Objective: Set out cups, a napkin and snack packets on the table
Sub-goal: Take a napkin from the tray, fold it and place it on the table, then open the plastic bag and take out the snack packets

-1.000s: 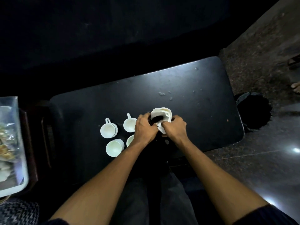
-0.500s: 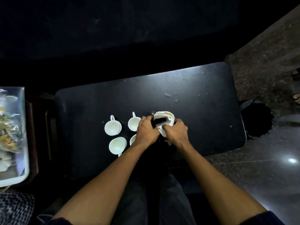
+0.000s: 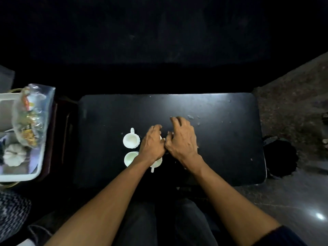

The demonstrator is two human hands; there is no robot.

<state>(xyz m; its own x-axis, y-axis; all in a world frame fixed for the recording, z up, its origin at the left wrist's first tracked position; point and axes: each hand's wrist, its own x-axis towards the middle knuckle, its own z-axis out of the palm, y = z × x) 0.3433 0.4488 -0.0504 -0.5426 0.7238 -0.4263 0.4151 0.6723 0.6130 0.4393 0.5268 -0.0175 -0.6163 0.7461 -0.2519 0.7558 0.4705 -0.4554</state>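
Three white cups show on the black table (image 3: 221, 139): one with its handle pointing away (image 3: 131, 140), one nearer me (image 3: 130, 158), and one (image 3: 157, 163) half under my left wrist. My left hand (image 3: 152, 142) and my right hand (image 3: 182, 139) lie palm down side by side, thumbs touching, just right of the cups. White slivers peek out between them. The napkin is hidden under them. A clear bag of snack packets (image 3: 30, 118) sits in the white tray (image 3: 19, 176) at the left.
A white ribbed round object (image 3: 13, 154) lies in the tray. Pale crumbs (image 3: 190, 117) dot the table beyond my right hand. A black bin (image 3: 280, 157) stands on the floor past the table's right edge. A zigzag-patterned fabric (image 3: 12, 213) is at the lower left.
The white napkin and dark piece I gripped with both hands are no longer visible. Both hands have turned palm down and flattened over that spot. My view has shifted and straightened.
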